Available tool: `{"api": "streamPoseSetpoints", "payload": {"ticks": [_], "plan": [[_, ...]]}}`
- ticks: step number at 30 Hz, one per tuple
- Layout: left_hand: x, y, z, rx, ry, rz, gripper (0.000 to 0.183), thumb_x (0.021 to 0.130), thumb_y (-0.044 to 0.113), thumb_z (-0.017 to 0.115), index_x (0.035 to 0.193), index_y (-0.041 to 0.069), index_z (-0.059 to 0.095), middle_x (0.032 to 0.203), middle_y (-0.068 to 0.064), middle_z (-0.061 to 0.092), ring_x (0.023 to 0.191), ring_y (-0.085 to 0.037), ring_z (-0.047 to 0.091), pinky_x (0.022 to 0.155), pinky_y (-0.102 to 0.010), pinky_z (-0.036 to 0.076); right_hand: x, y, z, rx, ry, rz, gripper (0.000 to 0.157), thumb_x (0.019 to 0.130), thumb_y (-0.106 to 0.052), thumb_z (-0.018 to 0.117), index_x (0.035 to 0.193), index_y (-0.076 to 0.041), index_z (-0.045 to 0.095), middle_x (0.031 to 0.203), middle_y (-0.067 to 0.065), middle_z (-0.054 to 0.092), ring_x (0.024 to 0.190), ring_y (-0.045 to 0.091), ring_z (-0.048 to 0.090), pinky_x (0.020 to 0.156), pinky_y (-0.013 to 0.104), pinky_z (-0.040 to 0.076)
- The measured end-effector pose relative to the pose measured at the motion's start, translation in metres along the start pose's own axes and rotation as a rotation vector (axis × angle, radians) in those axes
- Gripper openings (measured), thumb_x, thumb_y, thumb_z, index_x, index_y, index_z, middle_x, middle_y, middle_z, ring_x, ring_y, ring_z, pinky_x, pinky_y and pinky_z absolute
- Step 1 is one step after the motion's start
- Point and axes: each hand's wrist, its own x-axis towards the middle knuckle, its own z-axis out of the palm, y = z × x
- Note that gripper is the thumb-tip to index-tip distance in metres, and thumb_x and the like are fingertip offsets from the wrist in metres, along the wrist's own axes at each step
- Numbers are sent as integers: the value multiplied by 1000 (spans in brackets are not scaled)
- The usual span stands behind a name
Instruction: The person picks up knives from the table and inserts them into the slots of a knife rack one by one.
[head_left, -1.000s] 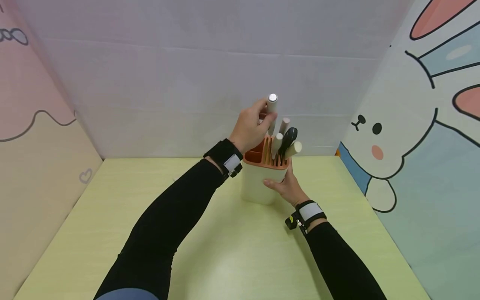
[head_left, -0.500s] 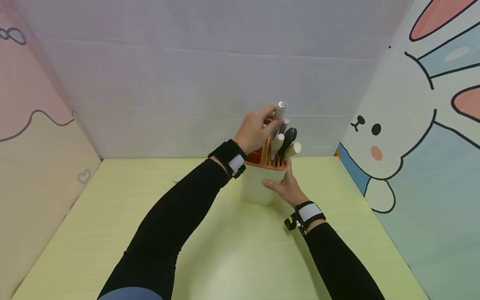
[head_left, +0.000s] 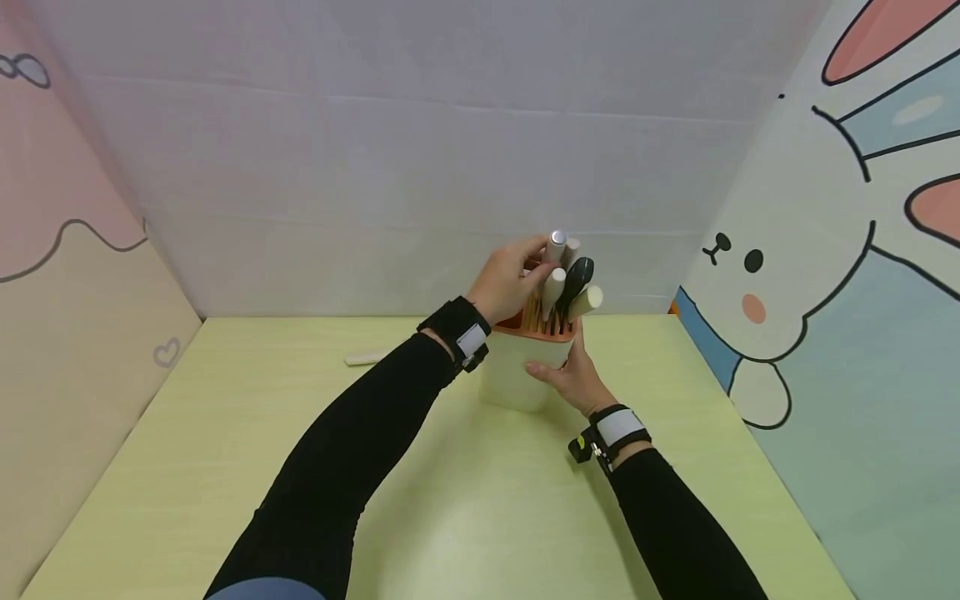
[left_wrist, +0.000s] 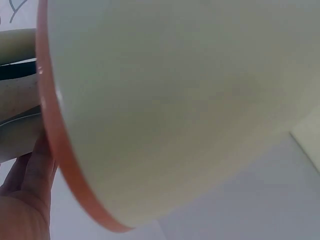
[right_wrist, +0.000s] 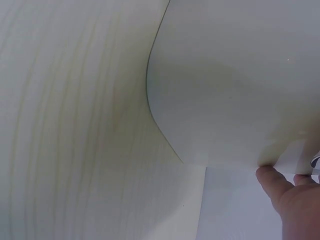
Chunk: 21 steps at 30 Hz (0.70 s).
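A cream utensil holder with an orange slotted top stands upright near the table's back edge. My left hand pinches a white handle with a silver end cap above it; the utensil's lower part is hidden. My right hand grips the holder's right side, thumb in front; in the right wrist view its fingers touch the wall. In the top stand a white tapered handle, a black spoon-shaped utensil, a thick cream handle and another pale handle behind.
A small white stick-like object lies on the pale yellow table, left of the holder and partly behind my left forearm. A grey-white wall rises at the back, with cartoon-printed panels at both sides.
My left hand has moved right, then down, lowering the white-handled utensil toward the holder's top. The right hand stays on the holder. The white stick on the table has come into view.
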Motion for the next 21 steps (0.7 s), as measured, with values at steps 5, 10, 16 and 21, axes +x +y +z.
{"api": "streamPoseSetpoints", "payload": {"ticks": [5,10,16,21], "plan": [[-4,-5,4,8,3,-20,38,97,19,53,134,13,49,110,-10,64,98,-16,59,82,-28,51,-1,0,0,-3,1,-16,112,80,-6,73,146,-41,-10,148,1,33,129,18,35,106,56,27],[-5,-8,4,-32,-1,-19,38,99,19,50,136,13,46,116,-11,62,103,-16,58,86,-27,49,-1,0,0,-35,8,-12,112,80,-8,74,146,-40,-9,149,1,31,131,18,32,107,52,27],[-5,-9,3,-33,-20,6,36,100,19,46,135,10,46,118,-12,61,106,-16,56,88,-27,48,-1,1,0,-52,13,-6,111,80,-9,74,146,-41,-9,150,-2,29,132,16,30,108,50,26],[-5,-10,4,-18,-18,5,37,100,20,47,136,11,45,116,-11,62,103,-15,57,87,-26,49,-1,2,0,-31,7,-23,111,80,-7,74,147,-40,-9,149,1,31,131,19,32,106,59,24]]}}
